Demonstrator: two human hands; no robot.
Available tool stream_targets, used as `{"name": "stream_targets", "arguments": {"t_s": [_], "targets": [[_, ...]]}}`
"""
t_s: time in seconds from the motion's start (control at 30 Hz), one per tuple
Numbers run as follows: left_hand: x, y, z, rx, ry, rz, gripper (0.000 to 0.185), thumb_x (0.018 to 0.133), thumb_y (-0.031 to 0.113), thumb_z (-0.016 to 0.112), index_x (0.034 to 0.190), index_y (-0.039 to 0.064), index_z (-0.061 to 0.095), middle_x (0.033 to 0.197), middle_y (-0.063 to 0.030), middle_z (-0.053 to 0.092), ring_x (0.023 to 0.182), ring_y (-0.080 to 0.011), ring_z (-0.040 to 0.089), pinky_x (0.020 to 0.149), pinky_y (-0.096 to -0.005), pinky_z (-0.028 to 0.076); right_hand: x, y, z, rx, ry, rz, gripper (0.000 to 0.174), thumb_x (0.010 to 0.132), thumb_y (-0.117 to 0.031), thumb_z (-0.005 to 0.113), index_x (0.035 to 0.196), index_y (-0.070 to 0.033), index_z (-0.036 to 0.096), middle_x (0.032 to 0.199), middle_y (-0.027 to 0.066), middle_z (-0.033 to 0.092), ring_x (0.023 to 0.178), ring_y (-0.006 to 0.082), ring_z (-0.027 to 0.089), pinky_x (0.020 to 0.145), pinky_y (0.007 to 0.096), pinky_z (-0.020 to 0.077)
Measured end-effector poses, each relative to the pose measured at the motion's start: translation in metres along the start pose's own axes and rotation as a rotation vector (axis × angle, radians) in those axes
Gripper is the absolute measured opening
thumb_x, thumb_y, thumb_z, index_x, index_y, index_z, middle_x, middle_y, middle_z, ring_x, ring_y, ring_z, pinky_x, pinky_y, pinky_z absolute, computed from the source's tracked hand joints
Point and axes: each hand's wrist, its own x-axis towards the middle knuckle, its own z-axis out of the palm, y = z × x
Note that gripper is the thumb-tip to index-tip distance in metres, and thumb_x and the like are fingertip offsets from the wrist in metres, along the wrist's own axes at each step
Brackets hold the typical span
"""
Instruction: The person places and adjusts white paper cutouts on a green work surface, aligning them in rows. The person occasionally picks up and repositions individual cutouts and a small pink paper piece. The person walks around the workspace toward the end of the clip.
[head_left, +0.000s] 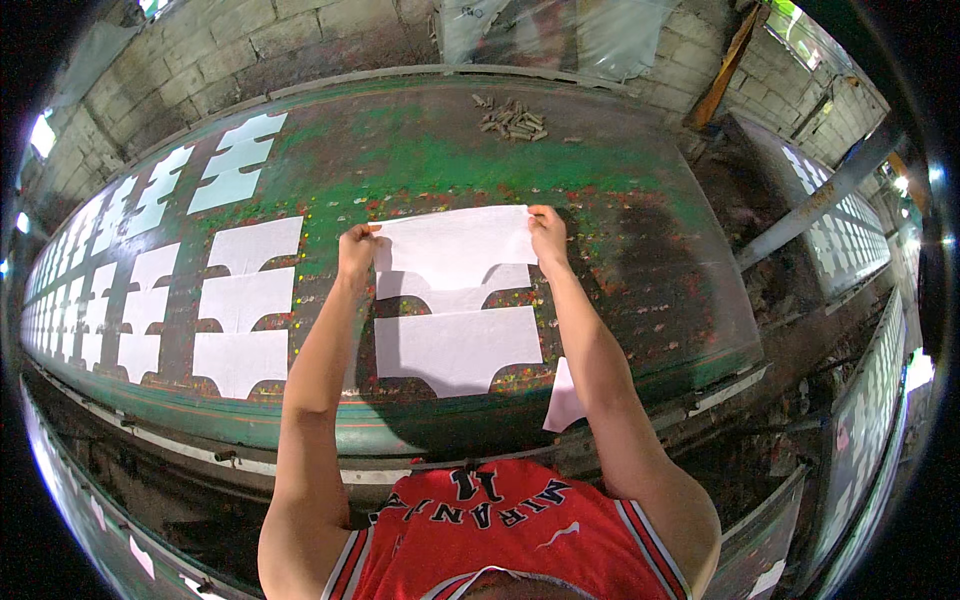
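Observation:
A white cut fabric panel (457, 244) is stretched between my two hands above the long printing table (420, 161). My left hand (358, 251) pinches its upper left corner, and my right hand (549, 236) pinches its upper right corner. The lower part of the held panel overlaps another white panel (390, 285) beneath it. Nearer me, a further white fabric panel (457, 349) lies flat, with curved cut-outs along its lower edge. Another white piece (561, 401) shows partly behind my right forearm at the table's near edge.
Columns of similar white panels (244, 292) cover the table's left side. A pile of small cylindrical pieces (514, 121) lies near the far edge. A slanted metal pole (817, 202) stands at the right, between this table and another panel-covered table (840, 240). A block wall (285, 41) stands behind.

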Motion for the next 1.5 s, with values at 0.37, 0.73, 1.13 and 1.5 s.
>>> {"name": "stream_targets", "arguments": {"t_s": [0.37, 0.73, 1.13, 1.5], "targets": [[0.088, -0.063, 0.010, 0.342, 0.053, 0.116, 0.030, 0.079, -0.001, 0.058, 0.105, 0.001, 0.073, 0.095, -0.0128, 0.074, 0.086, -0.0209, 0.070, 0.078, -0.0330, 0.053, 0.037, 0.022, 0.040, -0.473, -0.189, -0.164, 0.049, 0.073, 0.000, 0.072, 0.121, -0.004, 0.067, 0.123, 0.0146, 0.067, 0.118, 0.0316, 0.062, 0.102, 0.0379, 0.0477], [0.117, -0.058, 0.018, 0.563, 0.091, 0.290, 0.042, 0.075, -0.002, 0.057, 0.114, 0.002, 0.070, 0.115, -0.0196, 0.070, 0.110, -0.0332, 0.067, 0.096, -0.0370, 0.051, 0.079, 0.049, 0.060, -0.456, -0.224, -0.271, 0.062, 0.070, 0.007, 0.067, 0.130, -0.002, 0.059, 0.132, 0.0157, 0.058, 0.126, 0.0327, 0.054, 0.107, 0.0368, 0.0435], [0.137, -0.059, 0.024, 0.571, 0.078, 0.356, 0.049, 0.073, -0.006, 0.055, 0.119, 0.004, 0.068, 0.115, -0.0196, 0.068, 0.108, -0.0350, 0.066, 0.095, -0.0378, 0.051, 0.090, 0.049, 0.067, -0.488, -0.286, -0.229, 0.073, 0.076, 0.004, 0.068, 0.145, -0.001, 0.046, 0.148, 0.0170, 0.045, 0.138, 0.0325, 0.044, 0.114, 0.0363, 0.0375], [-0.052, 0.008, 0.038, 0.252, -0.092, 0.084, 0.049, 0.078, -0.007, 0.063, 0.125, 0.006, 0.066, 0.089, -0.0090, 0.067, 0.076, -0.0138, 0.060, 0.070, -0.0290, 0.049, -0.053, -0.010, -0.027, -0.265, -0.207, -0.281, 0.056, 0.082, -0.003, 0.073, 0.136, -0.004, 0.057, 0.137, 0.0182, 0.057, 0.125, 0.0324, 0.056, 0.104, 0.0369, 0.0463]]}}
